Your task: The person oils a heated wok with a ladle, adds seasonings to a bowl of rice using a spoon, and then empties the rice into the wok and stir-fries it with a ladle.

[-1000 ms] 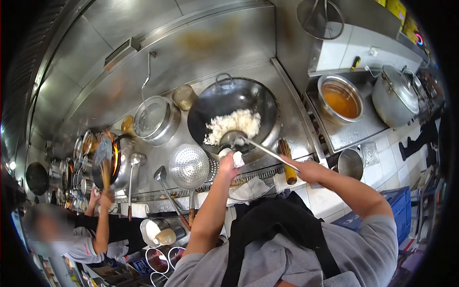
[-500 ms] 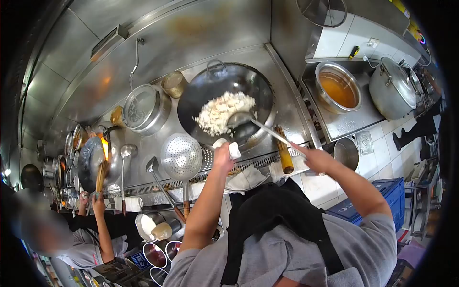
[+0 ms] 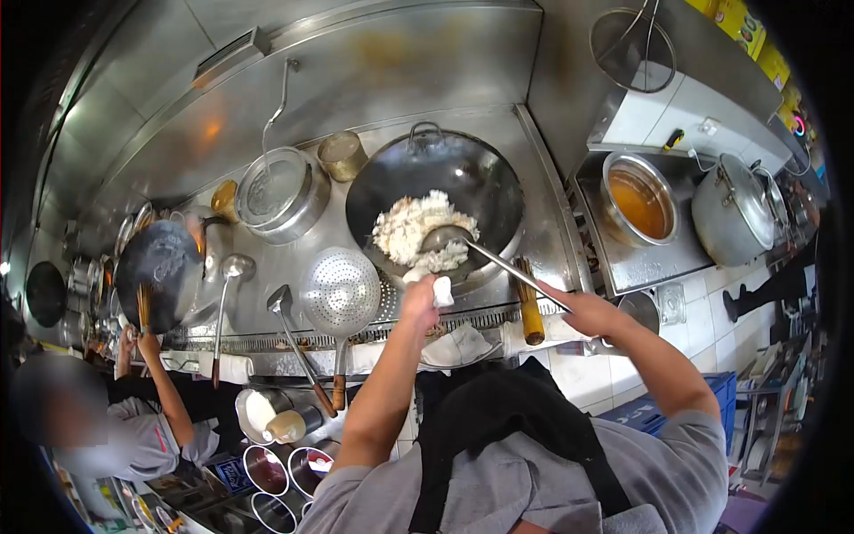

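Observation:
A large black wok [image 3: 487, 182] sits on the steel range, with a mound of white, rice-like food [image 3: 411, 221] in it. My right hand [image 3: 585, 313] is wrapped round the handle of a metal ladle [image 3: 507, 267], whose bowl rests in the near right part of the food. At the wok's near edge, my left hand [image 3: 418, 303] is closed on a folded white cloth [image 3: 443, 292]. The cloth and fingers hide whatever part of the wok they grip. To the left of my left hand lies a perforated strainer [image 3: 340, 289].
A spatula [image 3: 283, 303] and another ladle [image 3: 236, 267] lie further left. A bamboo brush [image 3: 532, 325] rests right of the wok. Beyond are a bowl of orange liquid [image 3: 640, 205] and a lidded pot [image 3: 734, 214]. At left, a co-worker holds a second wok [image 3: 160, 267] and a brush.
The ladle has pressed nearer to me in the wok, and some food now lies in front of its bowl. The co-worker's wok is tipped up more. My view has shifted slightly.

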Available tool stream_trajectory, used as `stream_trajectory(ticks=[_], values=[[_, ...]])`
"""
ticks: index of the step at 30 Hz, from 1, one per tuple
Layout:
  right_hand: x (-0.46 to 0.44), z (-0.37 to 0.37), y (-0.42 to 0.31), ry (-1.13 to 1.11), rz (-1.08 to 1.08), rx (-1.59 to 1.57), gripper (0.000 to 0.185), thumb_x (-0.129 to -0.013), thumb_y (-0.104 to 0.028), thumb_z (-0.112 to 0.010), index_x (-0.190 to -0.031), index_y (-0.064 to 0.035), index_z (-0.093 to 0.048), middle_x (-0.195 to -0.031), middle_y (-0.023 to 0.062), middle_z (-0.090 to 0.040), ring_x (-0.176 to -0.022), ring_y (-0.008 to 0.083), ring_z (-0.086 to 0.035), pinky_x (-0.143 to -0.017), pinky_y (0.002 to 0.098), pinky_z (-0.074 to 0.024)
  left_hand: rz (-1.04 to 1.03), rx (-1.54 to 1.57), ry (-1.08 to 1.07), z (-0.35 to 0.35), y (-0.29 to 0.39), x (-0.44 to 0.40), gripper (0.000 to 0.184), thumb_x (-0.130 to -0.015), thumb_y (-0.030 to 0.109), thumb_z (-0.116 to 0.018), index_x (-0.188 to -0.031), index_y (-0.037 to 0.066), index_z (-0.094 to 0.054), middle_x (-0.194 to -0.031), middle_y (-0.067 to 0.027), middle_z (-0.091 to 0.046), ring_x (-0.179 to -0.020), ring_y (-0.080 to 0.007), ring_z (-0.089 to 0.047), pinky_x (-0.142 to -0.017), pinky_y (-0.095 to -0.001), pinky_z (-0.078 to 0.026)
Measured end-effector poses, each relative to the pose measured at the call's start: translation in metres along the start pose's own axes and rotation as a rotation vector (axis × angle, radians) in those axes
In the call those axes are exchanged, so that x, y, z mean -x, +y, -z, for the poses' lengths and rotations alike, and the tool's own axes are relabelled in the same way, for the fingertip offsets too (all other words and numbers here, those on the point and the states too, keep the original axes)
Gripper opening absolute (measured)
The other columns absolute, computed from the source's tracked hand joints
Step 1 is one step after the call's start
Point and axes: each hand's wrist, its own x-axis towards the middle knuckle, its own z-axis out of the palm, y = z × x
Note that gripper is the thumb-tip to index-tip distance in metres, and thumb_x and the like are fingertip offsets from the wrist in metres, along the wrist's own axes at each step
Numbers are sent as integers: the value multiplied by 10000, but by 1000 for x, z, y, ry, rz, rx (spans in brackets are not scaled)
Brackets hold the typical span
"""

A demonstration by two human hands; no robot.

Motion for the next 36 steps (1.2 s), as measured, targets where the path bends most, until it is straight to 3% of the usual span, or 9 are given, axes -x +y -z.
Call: stream_trajectory(ticks=[3, 6, 9, 13, 16, 17, 22, 27, 36], values=[[-48, 8, -15, 72, -101, 166, 799, -849, -48, -467, -1494, -364, -115, -971, 257, -634, -864, 406, -628, -801, 493, -481, -50, 115, -54, 32, -48, 9, 79, -867, 98, -588, -906, 30, -580, -835, -85, -619, -679, -182, -613, -589, -340, -520], [-28, 16, -19, 190, -41, 77, 805, -849, -22, -481, -1497, -350, -135, -1004, 233, -649, -879, 384, -647, -771, 473, -498, -135, 4, -32, 50, -64, 79, 423, -886, 47, -499, -1307, 81, -468, -1211, -95, -584, -1049, -205, -594, -857, -329, -505], [25, 36, -43, 58, -52, -695, 803, -869, 3, -488, -1514, -306, -122, -715, 50, -554, -517, 158, -539, -499, 312, -466, -12, 86, 79, 70, -57, 23, 165, -887, 92, -492, -1016, 52, -587, -924, -75, -664, -802, -217, -656, -689, -365, -537], [42, 45, -58, 33, 169, -1266, 793, -888, 15, -443, -1523, -269, -62, -637, 3, -409, -427, 97, -390, -421, 262, -393, -5, 177, 25, 9, 41, 62, 78, -913, 185, -495, -916, 111, -522, -696, -27, -557, -541, -168, -538, -420, -300, -385], [50, 60, -63, 171, 168, -1152, 787, -893, 13, -448, -1523, -264, -67, -632, -5, -376, -426, 82, -366, -415, 247, -379, -14, 145, 32, 6, 50, 93, 50, -890, 120, -484, -922, 97, -516, -716, -34, -558, -553, -161, -551, -417, -320, -404], [48, 63, -57, 197, 142, -1057, 780, -898, 3, -454, -1522, -252, -61, -708, 65, -550, -475, 161, -512, -477, 322, -459, -147, 62, 17, 5, 42, 99, 108, -865, 94, -498, -970, 76, -516, -762, -52, -575, -618, -180, -577, -473, -332, -446], [-7, 14, -75, 740, 2, -349, 840, -903, -7, -485, -1505, -378, -32, -597, 2, -458, -463, 99, -432, -438, 289, -385, -671, -205, 81, -10, -24, 102, 454, -744, -37, -535, -1188, 10, -450, -1020, -87, -563, -853, -208, -592, -728, -338, -497], [-24, -11, -89, -329, 198, -1969, 684, -958, -115, -502, -1497, -315, -131, -682, -5, -401, -456, 57, -343, -426, 236, -319, -241, -45, -27, 1, 9, 77, 110, -794, 6, -526, -902, 20, -541, -755, -76, -585, -596, -191, -584, -475, -339, -454], [-35, 23, -57, -244, -63, -1423, 802, -860, -11, -508, -1513, -266, -119, -695, 15, -450, -479, 107, -416, -412, 261, -360, 14, 122, -2, 13, -4, 48, 92, -869, 150, -524, -844, 65, -549, -684, -58, -562, -546, -197, -572, -421, -373, -426]])
